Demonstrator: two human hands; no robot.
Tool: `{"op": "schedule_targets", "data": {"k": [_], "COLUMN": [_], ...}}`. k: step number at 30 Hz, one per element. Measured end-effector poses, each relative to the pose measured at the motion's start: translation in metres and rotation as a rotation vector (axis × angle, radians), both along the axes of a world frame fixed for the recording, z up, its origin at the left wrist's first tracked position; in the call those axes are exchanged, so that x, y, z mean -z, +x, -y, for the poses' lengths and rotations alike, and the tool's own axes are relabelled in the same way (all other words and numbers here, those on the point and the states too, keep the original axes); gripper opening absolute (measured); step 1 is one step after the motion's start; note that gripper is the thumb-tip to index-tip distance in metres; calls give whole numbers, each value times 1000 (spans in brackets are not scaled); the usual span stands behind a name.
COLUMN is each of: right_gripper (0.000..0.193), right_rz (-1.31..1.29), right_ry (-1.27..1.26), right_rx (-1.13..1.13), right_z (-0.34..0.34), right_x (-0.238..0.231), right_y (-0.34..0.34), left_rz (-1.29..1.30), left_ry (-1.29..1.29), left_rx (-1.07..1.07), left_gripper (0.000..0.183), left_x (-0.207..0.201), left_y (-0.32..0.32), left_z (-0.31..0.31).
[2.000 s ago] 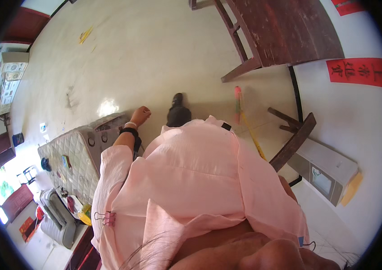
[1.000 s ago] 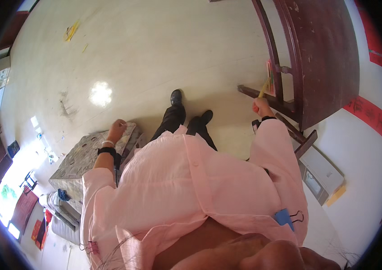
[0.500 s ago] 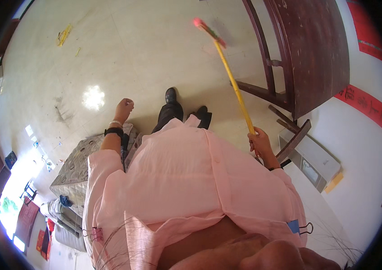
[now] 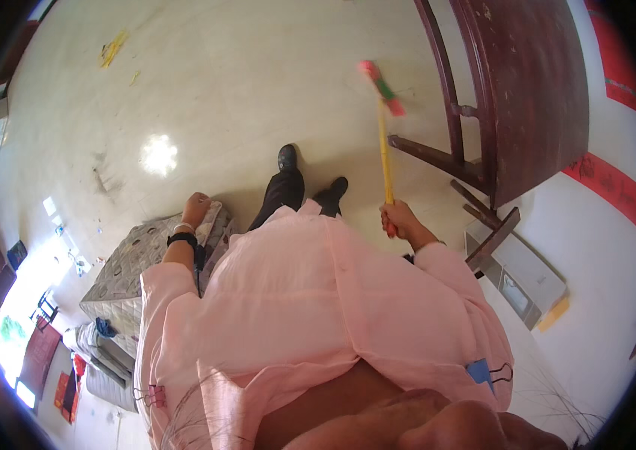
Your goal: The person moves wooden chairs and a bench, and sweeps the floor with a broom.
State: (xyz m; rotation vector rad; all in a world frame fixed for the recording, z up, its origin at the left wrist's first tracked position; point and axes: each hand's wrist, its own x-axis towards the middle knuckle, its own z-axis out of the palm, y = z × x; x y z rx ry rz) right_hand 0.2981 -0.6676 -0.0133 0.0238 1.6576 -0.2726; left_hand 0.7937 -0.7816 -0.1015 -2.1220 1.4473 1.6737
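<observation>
My right hand (image 4: 403, 219) is wrapped round the red lower end of a yellow handle, apparently a broom's (image 4: 386, 157). The handle runs forward over the floor to a narrow crosswise head (image 4: 384, 88), pink-red at both ends and green in the middle, blurred by motion. My left hand (image 4: 197, 207) hangs over the near corner of a quilted mattress (image 4: 127, 262), its fingers loosely curled with nothing seen in them. A pale bracelet and a black band circle that wrist. The left fingertips are partly hidden.
A dark wooden table (image 4: 535, 90) with legs and rails stands at the right, near the broom head. Behind my right hand are a wooden frame piece (image 4: 494, 240) and a pale box-like appliance (image 4: 520, 277). Yellow scraps (image 4: 112, 49) lie far left on the tiled floor (image 4: 220, 75).
My right hand has moved left and slightly forward, and the broom head has swung right and nearer. My left hand has dropped back toward the mattress. The feet have shifted slightly.
</observation>
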Motion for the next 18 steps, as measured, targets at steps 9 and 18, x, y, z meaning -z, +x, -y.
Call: {"op": "schedule_targets", "data": {"k": [9, 18], "right_gripper": [16, 17], "right_rz": [-122, -132], "right_ry": [-22, -22], "right_rx": [102, 220], "right_z": [-14, -2], "right_x": [-138, -24], "right_y": [-28, -39], "left_rz": [-34, -206], "left_ry": [16, -77], "left_rx": [14, 72], "left_gripper": [25, 23], "left_x": [-4, 10], "left_y": [-55, -76], "left_z": [39, 53]}}
